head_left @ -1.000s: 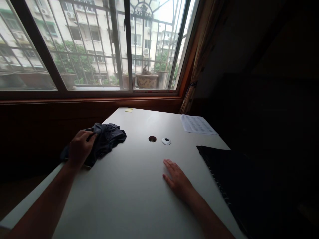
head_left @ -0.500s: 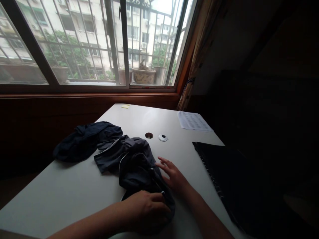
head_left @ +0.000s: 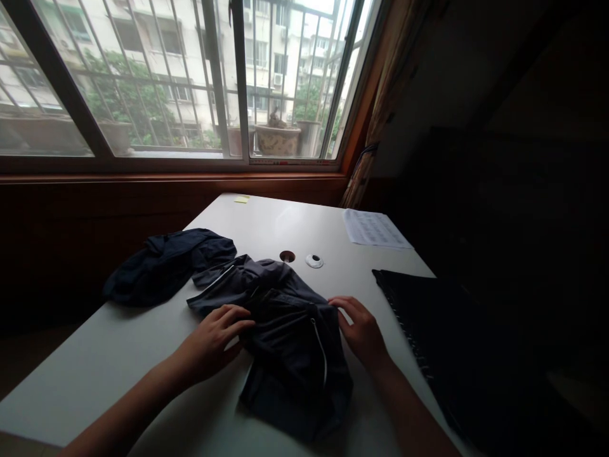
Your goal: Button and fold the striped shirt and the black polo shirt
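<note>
A dark blue-grey garment with thin white piping lies rumpled on the white table, its kind unclear among the folds. My left hand is at its left side, bent fingers and thumb closing on the fabric. Across from it, my right hand pinches the garment's right edge between fingertips and thumb. Part of the fabric under the left fingers is hidden. Beyond the left hand rests a second dark navy cloth item, crumpled and touched by neither hand.
A round hole and its white ring cover are mid-table. Printed papers lie at the far right corner, a yellow note at the back edge. A large black sheet-like thing covers the right side. A barred window stands behind.
My left hand has moved up and left from the garment's near end to its left side. My right hand has shifted slightly right, onto the edge. The garment is spread wider and flatter.
</note>
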Tool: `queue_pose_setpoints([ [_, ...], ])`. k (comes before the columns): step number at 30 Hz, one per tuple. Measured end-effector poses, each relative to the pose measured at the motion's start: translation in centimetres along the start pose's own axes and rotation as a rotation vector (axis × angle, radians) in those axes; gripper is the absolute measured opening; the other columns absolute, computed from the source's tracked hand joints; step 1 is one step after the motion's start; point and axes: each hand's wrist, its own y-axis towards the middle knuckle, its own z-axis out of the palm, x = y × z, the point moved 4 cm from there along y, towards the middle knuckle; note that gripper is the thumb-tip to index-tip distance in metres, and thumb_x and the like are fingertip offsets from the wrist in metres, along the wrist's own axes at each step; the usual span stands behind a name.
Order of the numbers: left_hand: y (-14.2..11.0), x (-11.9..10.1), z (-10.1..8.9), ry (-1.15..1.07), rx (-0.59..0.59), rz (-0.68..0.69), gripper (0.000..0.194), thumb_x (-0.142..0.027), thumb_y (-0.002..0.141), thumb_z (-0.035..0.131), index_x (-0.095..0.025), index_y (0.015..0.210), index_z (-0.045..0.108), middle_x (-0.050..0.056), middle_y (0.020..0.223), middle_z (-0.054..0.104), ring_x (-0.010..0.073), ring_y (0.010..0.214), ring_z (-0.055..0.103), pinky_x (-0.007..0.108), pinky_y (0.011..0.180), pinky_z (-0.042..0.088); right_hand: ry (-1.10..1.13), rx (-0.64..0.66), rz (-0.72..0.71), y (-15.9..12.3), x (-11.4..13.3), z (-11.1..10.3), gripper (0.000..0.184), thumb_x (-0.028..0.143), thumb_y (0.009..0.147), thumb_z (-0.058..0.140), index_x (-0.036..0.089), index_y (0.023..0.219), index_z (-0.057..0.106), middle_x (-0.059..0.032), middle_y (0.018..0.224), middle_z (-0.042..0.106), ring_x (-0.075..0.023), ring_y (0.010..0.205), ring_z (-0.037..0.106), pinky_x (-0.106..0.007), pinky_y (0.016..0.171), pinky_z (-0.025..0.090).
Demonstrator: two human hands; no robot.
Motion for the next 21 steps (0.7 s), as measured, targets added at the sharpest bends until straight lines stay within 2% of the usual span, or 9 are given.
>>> queue_pose_setpoints([
  [4,-0.1,-0.1,0.6,0.077,0.030,0.054,0.045,-0.031,0.090,0.068,-0.030,0.134,0.058,0.009,0.140,0.055,0.0323,0.132,0.046,0.052,0.106,0.047,0.064,-0.107,0.090,0.1,-0.3,-0.8,0.019,0.018,0.096,0.051,0.025,0.103,0.067,-0.0062,0.109,0.069,-0.0237,0.108,0.063,-0.041,0.096,0.051],
  [7,0.5,-0.3,1.4,0.142,0.040,0.050,0.037,-0.025,0.092,0.064,-0.030,0.129,0.062,0.010,0.136,0.058,0.0311,0.119,0.056,0.052,0.098,0.052,0.154,-0.087,0.120,0.1,-0.2,-0.4,0.020,0.025,0.099,0.050,0.025,0.108,0.068,-0.0073,0.117,0.067,-0.0232,0.113,0.062,-0.038,0.093,0.053],
  [10,1.5,-0.1,1.8,0.116,0.037,0.040,0.027,-0.016,0.097,0.054,-0.026,0.117,0.067,0.010,0.127,0.062,0.0246,0.104,0.063,0.042,0.089,0.056,0.219,0.092,0.147,0.1,-0.1,0.6,0.024,0.031,0.100,0.051,0.025,0.115,0.068,-0.0078,0.119,0.068,-0.0228,0.112,0.063,-0.035,0.087,0.055],
  [14,2.5,1.3,0.8,-0.036,-0.037,-0.003,0.024,-0.015,0.100,0.046,-0.022,0.111,0.067,0.009,0.121,0.063,0.0203,0.105,0.065,0.033,0.089,0.055,0.253,0.301,0.184,-0.2,1.2,1.4,0.024,0.034,0.097,0.056,0.023,0.112,0.072,-0.0076,0.108,0.073,-0.0225,0.100,0.068,-0.034,0.081,0.055],
  [16,2.7,2.4,-0.3,-0.094,-0.132,-0.058,0.025,-0.016,0.101,0.045,-0.022,0.112,0.066,0.008,0.123,0.063,0.0189,0.105,0.066,0.031,0.089,0.055,0.328,0.425,0.187,-0.6,2.8,1.7,0.024,0.033,0.096,0.058,0.023,0.111,0.074,-0.0070,0.107,0.075,-0.0218,0.096,0.070,-0.032,0.079,0.055],
  [20,2.7,4.4,-2.4,-0.179,-0.312,-0.141,0.023,-0.020,0.102,0.045,-0.024,0.111,0.065,0.008,0.126,0.062,0.0194,0.110,0.065,0.034,0.094,0.054,0.606,0.844,0.156,-1.3,6.9,2.8,0.026,0.035,0.097,0.059,0.023,0.114,0.075,-0.0053,0.101,0.078,-0.0191,0.086,0.073,-0.030,0.076,0.057],
  [21,2.6,4.7,-2.7,-0.198,-0.333,-0.145,0.022,-0.020,0.102,0.045,-0.024,0.109,0.066,0.007,0.127,0.062,0.0201,0.112,0.064,0.036,0.096,0.054,0.652,0.890,0.144,-1.0,7.6,2.9,0.027,0.036,0.097,0.059,0.022,0.114,0.075,-0.0053,0.099,0.078,-0.0184,0.083,0.074,-0.030,0.075,0.057],
])
